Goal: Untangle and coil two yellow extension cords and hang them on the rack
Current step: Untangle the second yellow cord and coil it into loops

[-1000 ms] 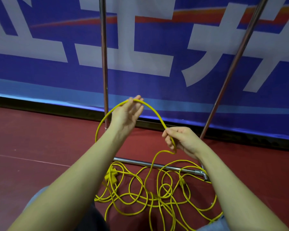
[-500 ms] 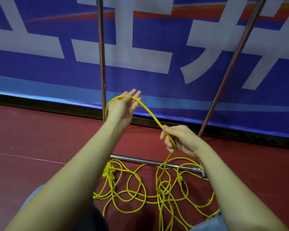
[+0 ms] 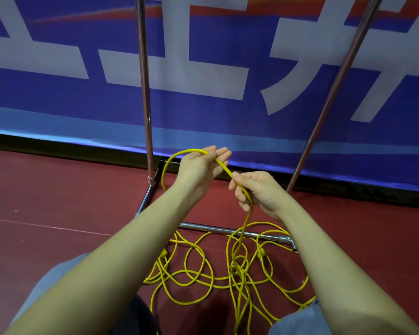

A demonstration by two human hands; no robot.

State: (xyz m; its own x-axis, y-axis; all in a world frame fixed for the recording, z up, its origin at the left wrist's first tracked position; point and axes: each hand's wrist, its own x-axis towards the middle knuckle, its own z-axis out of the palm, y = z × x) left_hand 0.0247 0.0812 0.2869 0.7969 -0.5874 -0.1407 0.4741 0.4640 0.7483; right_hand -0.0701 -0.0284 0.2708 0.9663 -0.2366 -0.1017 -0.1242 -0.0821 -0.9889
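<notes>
Head view shows the two hands closer together than a second ago: the wide arch of yellow cord that spanned between them has shrunk to a short slanted run, and the loop hanging off the left hand (image 3: 198, 169) has drawn tighter. The hands have also drifted up and toward the rack (image 3: 144, 93). I judge this as one loop of the coil being gathered in, with most of the length not yet taken up.

The left hand is loosely spread, fingers nearly straight and pointing toward the rack's banner (image 3: 215, 76) side; the cord (image 3: 177, 154) drapes over it and curves down in front of the rack's left upright. The right hand (image 3: 257, 192) has thumb and fingers curled round the cord, pinching it just in front of the rack's base bar (image 3: 228, 229).

From that grip the cord drops straight to the tangle (image 3: 228, 269) lying on the red floor (image 3: 58, 213) on the near side of the base bar, between the person's knees. The tangle remains knotted, with a plug visible at its left edge.
</notes>
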